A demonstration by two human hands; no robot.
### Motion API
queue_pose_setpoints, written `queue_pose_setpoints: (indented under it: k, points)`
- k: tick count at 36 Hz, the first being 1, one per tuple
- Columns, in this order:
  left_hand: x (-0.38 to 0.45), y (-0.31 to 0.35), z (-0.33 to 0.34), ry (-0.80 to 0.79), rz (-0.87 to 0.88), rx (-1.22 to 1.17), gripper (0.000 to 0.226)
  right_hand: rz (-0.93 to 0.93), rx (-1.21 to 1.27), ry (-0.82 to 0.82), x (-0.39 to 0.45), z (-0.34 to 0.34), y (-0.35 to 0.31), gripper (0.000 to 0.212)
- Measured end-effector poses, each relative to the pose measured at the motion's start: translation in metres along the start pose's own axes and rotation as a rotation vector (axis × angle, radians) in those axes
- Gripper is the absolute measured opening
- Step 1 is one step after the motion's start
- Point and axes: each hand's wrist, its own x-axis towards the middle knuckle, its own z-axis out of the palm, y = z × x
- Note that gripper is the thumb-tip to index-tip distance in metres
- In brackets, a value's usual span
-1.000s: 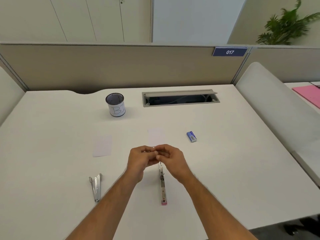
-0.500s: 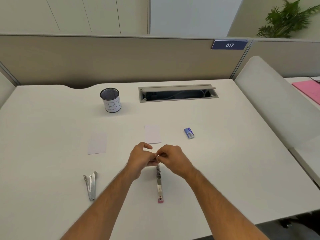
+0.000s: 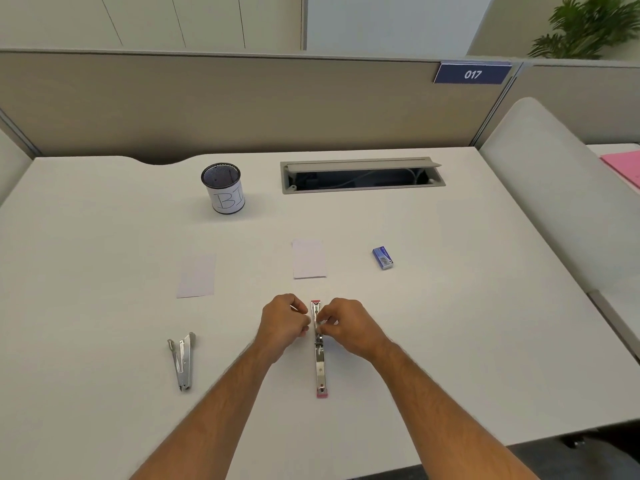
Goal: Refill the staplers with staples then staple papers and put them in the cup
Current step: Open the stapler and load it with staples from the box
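Currently both hands work at the far half of the pink-ended stapler [image 3: 320,365], which lies opened flat on the desk [image 3: 485,306]. Left hand [image 3: 282,323] and right hand [image 3: 349,325] have fingers curled in a pinch over the channel; whether they hold staples I cannot tell. Risk: a strip seated crooked could jam. Second stapler [image 3: 183,362], papers [image 3: 309,258], cup [image 3: 223,188] untouched.

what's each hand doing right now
Left hand: fingers curled, pinching something tiny, cannot tell what.
Right hand: pinching at the opened stapler.
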Motion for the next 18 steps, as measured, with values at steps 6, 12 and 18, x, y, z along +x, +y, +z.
queue_pose_setpoints:
  k: [6,12,18]
  points:
    - [-0.005,-0.0045,0.0045,0.01,-0.013,0.033,0.017,-0.025,-0.036,0.004,0.0008,0.0041,0.0002,0.019]
    - [-0.0078,-0.0079,0.0061,0.014,-0.022,0.03,0.016,-0.028,-0.055,0.011,0.0019,0.0047,-0.0001,0.015]
    - [-0.0091,-0.0097,0.0054,0.016,-0.031,0.023,0.016,-0.022,-0.096,0.026,0.0003,0.004,0.002,0.016]
